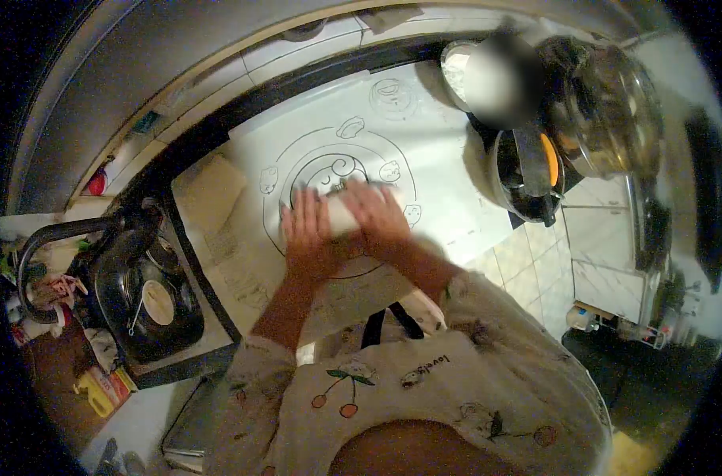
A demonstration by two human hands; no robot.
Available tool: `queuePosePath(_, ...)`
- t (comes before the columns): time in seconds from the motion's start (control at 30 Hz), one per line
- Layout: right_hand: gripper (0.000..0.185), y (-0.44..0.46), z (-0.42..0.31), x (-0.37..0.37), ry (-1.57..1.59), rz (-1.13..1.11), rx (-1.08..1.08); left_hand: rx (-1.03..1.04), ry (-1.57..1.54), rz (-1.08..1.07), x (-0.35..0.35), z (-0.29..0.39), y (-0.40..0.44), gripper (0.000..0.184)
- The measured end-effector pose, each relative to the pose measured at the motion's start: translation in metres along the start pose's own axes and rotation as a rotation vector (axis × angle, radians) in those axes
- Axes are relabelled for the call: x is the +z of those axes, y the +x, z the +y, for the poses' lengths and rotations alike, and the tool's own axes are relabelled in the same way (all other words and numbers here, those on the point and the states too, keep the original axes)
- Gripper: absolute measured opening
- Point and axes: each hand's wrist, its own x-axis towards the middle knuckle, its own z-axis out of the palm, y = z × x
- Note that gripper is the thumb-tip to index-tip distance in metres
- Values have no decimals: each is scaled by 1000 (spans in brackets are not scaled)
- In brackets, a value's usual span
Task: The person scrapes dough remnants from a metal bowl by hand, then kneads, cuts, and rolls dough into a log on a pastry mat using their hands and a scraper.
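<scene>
A lump of pale dough [343, 216] lies on a white printed mat [448, 159] with line drawings and rings. My left hand [307, 230] rests on the dough's left side, its fingers stretched out and pointing away from me. On the right side, my right hand [378, 218] lies over the dough with its fingers spread and slightly blurred. Both palms touch the dough, and their undersides are hidden. The dough covers part of a drawn face at the middle of the mat.
At left, a black sink [150, 341] with a curved black faucet [59, 230] holds a pale bowl [158, 302]. A dark pot [527, 186] with an orange item stands at right, near a bowl of white powder [456, 75] and a large transparent container [615, 111].
</scene>
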Motion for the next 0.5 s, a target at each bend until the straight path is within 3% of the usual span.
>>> queuePosePath(0.07, 57, 36, 21, -3, 54, 192, 19, -89, -26, -112, -26, -15, 45, 89)
queuePosePath(0.17, 49, 60, 38, -5, 8, 227, 162, -110, 86, -2, -18, -38, 71, 84)
queuePosePath(0.27, 47, 11, 40, -11, 38, 199, 52, 74, 98, -161, -28, -17, 21, 83)
queuePosePath(0.3, 47, -13, 34, -14, 59, 188, 2, 132, -32, -54, -14, -16, -8, 84)
queuePosePath(0.37, 53, -58, 21, 0, 57, 102, 71, 98, -59, -204, -28, 20, -52, 92)
queuePosePath(0.43, 59, -83, -17, -1, 56, 50, 225, 26, -266, -168, -36, 54, -79, 97)
queuePosePath(0.5, 70, -84, -55, -3, 228, 65, 158, 8, -182, -237, 1, 72, -90, 90)
